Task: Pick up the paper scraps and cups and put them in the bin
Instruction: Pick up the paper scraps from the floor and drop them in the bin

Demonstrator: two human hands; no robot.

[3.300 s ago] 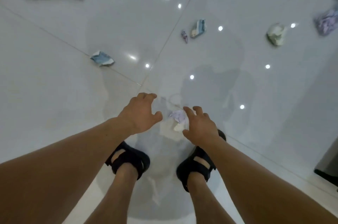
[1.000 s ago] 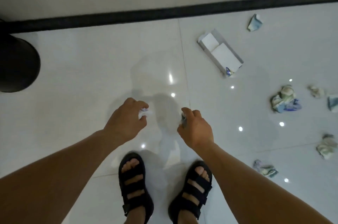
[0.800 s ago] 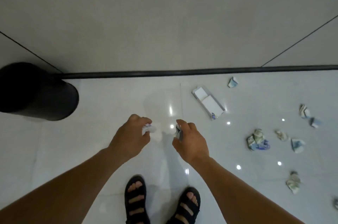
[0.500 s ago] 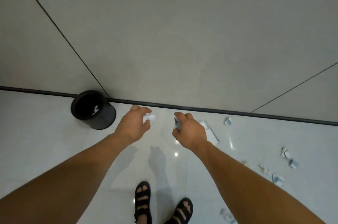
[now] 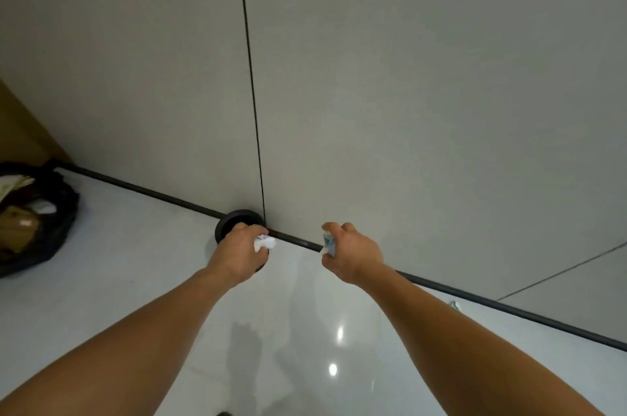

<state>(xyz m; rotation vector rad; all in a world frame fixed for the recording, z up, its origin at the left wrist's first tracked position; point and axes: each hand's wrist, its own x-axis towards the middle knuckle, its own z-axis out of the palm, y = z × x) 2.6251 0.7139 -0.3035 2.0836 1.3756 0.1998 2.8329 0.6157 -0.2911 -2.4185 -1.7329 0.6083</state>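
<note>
Compared with half a second earlier, the left grip is now lining up in front of the small round black bin instead of sitting off to its right, and the sandalled feet are almost out of view. The left grip is pinching a crumpled white paper scrap between thumb and curled fingers. The right grip is holding a folded pale-blue paper scrap the same way, out to the right of the bin. To drop well, each scrap probably needs carrying fully over the bin's opening and low before the fingers loosen, left first, because light paper is apt to flutter wide. Further out, one more small paper scrap is lying by the dark skirting strip, and a filled black plastic bag is slumping on the glossy white floor.
</note>
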